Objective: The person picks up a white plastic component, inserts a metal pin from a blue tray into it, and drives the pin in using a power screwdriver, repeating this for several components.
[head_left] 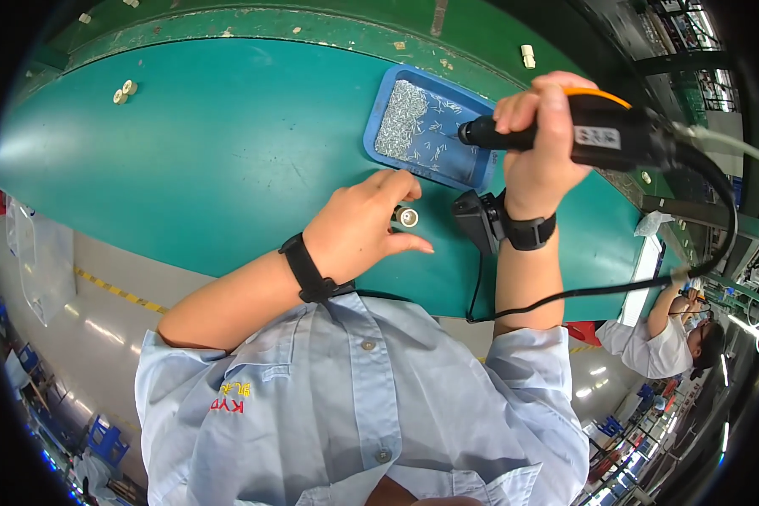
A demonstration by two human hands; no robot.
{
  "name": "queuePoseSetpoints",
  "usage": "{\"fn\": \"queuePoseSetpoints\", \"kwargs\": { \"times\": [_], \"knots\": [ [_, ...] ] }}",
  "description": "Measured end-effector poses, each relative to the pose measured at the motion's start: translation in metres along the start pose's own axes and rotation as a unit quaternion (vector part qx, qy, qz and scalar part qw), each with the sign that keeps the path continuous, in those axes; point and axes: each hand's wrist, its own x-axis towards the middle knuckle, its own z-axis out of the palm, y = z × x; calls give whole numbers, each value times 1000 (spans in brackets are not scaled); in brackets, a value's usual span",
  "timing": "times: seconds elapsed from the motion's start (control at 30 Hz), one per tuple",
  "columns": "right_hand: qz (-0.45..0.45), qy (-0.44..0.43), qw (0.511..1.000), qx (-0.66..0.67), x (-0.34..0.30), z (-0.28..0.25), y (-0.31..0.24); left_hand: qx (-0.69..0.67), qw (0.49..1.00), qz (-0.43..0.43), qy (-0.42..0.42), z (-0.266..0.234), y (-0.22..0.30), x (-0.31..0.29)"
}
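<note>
One power screwdriver [605,153] gripped in your right fingers [553,116], tip over the blue tray [460,166] of screws [399,114] — your left fingers [403,183] spread loosely around that small white fitting [408,218] on the table [228,152].

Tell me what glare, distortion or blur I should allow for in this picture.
Head view: pale glare washes the far left end of the green tabletop, and bright reflections streak the floor; head view: fisheye bends the tabletop's edges and the corners go black; head view: the black handheld driver in the right hand looks slightly soft, the left hand crisper.
</note>
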Motion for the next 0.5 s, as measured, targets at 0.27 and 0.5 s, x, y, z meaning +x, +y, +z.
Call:
{"fn": "queuePoseSetpoints", "kwargs": {
  "times": [0.27,0.5],
  "knots": [
    [-15,-63,995,75,-9,-9,-29,74,988,75,116,-15,12,19],
    [-52,-194,970,135,-33,-11,-72,137,976,127,108,-15,11,15]
  ]
}}
